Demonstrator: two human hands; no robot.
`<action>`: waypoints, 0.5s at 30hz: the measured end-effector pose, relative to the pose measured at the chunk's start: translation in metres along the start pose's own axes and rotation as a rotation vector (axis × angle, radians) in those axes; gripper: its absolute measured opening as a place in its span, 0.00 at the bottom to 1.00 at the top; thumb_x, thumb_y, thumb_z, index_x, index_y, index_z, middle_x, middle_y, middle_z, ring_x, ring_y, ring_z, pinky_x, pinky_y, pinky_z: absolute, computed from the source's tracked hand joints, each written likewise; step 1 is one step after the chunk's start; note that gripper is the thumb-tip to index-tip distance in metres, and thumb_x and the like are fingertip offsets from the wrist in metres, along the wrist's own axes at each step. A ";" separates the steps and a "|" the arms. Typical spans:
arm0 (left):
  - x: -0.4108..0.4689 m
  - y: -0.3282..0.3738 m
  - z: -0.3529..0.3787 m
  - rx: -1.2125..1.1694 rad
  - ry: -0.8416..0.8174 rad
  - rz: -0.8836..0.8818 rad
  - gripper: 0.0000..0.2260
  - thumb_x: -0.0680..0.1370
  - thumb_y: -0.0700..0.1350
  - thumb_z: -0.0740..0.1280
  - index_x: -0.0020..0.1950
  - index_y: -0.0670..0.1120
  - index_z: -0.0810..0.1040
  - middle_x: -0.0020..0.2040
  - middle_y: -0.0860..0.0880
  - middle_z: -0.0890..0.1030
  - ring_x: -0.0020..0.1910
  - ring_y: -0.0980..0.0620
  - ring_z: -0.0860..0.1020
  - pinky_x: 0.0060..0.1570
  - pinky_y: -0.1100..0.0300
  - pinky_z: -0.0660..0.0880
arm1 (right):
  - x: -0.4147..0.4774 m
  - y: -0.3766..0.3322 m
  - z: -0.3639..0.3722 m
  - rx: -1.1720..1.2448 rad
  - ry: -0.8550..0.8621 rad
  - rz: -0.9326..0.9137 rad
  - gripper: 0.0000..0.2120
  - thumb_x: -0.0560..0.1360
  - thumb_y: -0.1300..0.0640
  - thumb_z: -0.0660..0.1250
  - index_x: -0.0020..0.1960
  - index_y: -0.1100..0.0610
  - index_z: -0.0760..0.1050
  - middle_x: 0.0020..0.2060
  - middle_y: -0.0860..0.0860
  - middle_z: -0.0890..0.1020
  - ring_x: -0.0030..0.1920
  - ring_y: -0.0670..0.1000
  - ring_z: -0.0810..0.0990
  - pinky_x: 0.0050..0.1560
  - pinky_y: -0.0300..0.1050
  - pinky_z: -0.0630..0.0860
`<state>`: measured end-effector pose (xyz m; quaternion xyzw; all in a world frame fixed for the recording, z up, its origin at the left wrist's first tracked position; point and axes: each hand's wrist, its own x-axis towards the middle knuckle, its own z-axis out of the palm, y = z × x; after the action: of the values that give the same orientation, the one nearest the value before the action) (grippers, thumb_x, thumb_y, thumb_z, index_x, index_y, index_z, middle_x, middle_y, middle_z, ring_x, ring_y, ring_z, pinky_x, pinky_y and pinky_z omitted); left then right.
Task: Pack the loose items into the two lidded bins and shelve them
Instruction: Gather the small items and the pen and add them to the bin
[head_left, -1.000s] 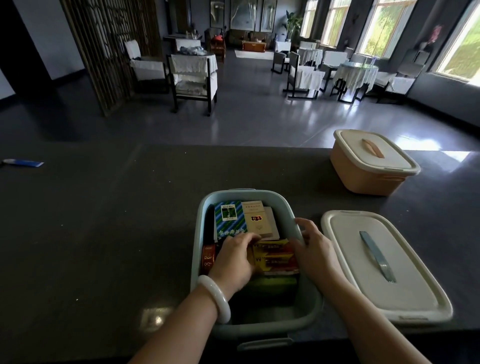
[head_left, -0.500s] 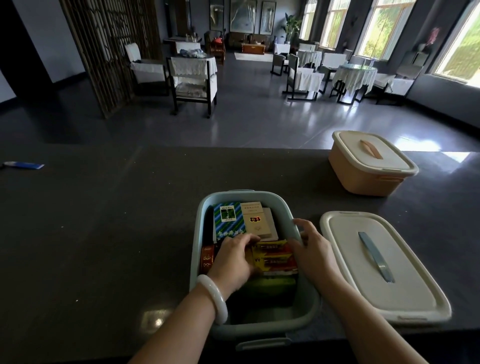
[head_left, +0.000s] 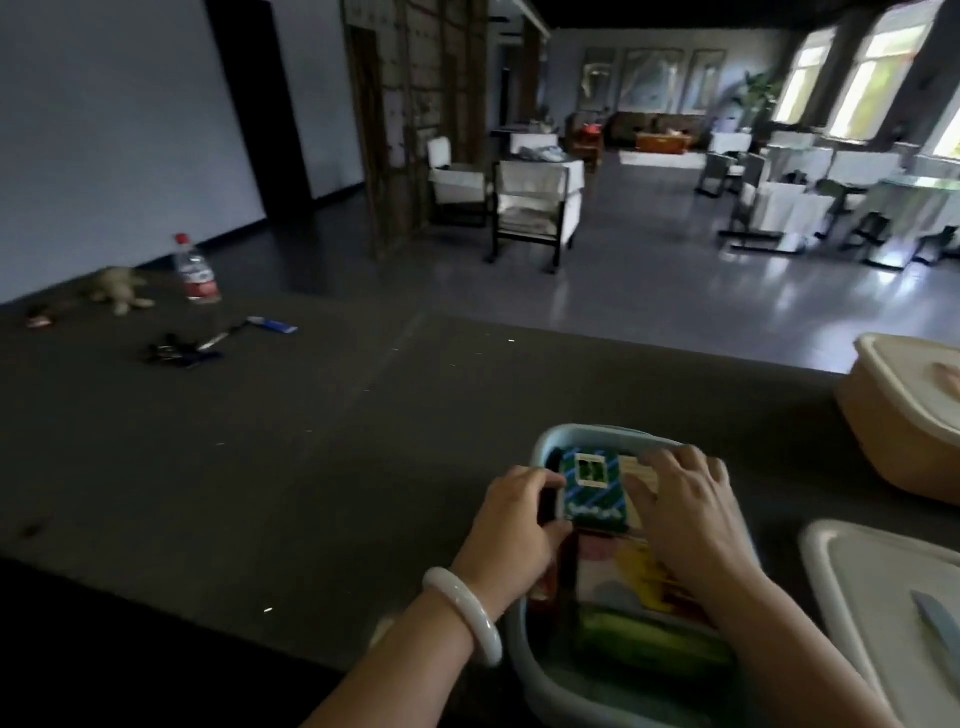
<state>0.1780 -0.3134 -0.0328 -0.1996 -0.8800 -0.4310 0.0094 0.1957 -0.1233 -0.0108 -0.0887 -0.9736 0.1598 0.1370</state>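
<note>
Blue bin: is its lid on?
No, the white lid lies on the counter to the right of the open blue bin.

Peach bin (head_left: 893, 426) & white lid (head_left: 852, 587) running off frame at rt. Right hand (head_left: 691, 519) covering most of beige pack (head_left: 641, 470); dark clutter (head_left: 174, 349) far left blurring, too small to ID.

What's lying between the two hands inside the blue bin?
In the head view, a green striped packet lies between them: the left hand grips its left edge, the right hand rests flat on the pale box beside it.
</note>
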 end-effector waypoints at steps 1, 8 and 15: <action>-0.003 -0.010 -0.014 0.040 0.029 -0.027 0.18 0.76 0.48 0.70 0.64 0.54 0.73 0.57 0.61 0.70 0.61 0.59 0.70 0.61 0.65 0.69 | 0.008 -0.018 0.009 0.011 -0.010 -0.064 0.16 0.78 0.47 0.62 0.62 0.53 0.75 0.58 0.53 0.73 0.60 0.56 0.68 0.63 0.51 0.65; -0.030 -0.089 -0.124 0.726 0.012 -0.217 0.19 0.79 0.49 0.65 0.69 0.49 0.68 0.66 0.49 0.70 0.66 0.48 0.68 0.64 0.52 0.66 | 0.033 -0.142 0.068 -0.166 -0.287 -0.447 0.17 0.79 0.43 0.58 0.64 0.50 0.70 0.62 0.50 0.71 0.64 0.53 0.68 0.64 0.47 0.66; -0.062 -0.158 -0.238 0.954 -0.016 -0.360 0.17 0.79 0.50 0.64 0.66 0.47 0.69 0.65 0.46 0.70 0.64 0.44 0.69 0.63 0.49 0.65 | 0.043 -0.257 0.107 -0.190 -0.424 -0.564 0.19 0.79 0.44 0.59 0.66 0.52 0.69 0.63 0.51 0.71 0.64 0.53 0.68 0.65 0.47 0.67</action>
<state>0.1413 -0.6026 -0.0138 -0.0213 -0.9993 0.0253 0.0184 0.0902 -0.3848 -0.0117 0.2062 -0.9770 0.0397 -0.0378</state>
